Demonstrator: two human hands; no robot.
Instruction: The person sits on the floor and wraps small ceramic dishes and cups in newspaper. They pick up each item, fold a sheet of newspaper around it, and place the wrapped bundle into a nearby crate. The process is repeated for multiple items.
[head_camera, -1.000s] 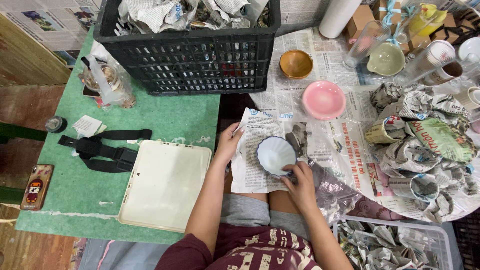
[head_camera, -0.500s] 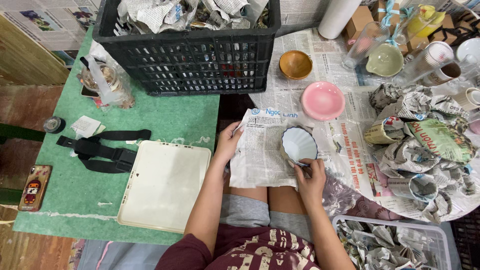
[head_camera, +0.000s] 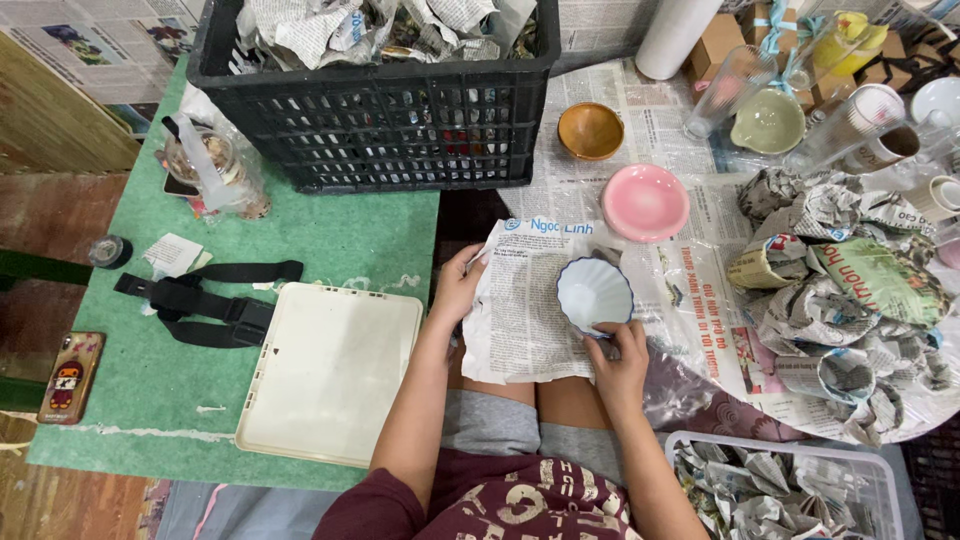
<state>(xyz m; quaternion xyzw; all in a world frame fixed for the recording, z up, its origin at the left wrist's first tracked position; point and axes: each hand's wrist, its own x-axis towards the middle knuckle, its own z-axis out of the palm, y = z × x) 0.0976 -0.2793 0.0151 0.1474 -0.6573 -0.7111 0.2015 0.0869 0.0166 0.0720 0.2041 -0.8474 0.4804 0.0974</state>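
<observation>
A white fluted bowl with a blue rim (head_camera: 594, 294) rests on a newspaper sheet (head_camera: 524, 310) spread over my lap. My right hand (head_camera: 620, 362) grips the bowl's near rim. The sheet's left edge is pinched by my left hand (head_camera: 457, 289). The sheet lies flat under the bowl, its far edge reaching toward the pink bowl (head_camera: 645, 202).
A black crate (head_camera: 380, 110) full of crumpled newspaper stands ahead. A white tray (head_camera: 330, 375), a black strap (head_camera: 205, 300) and a phone (head_camera: 70, 377) lie on the green mat. At right, paper-wrapped items (head_camera: 850, 300), an orange bowl (head_camera: 590, 130), cups, and a clear bin (head_camera: 790, 485) of paper.
My right hand moved the bowl from the sheet's near edge up to its right side. The newspaper sheet is now spread out flatter and wider across my lap.
</observation>
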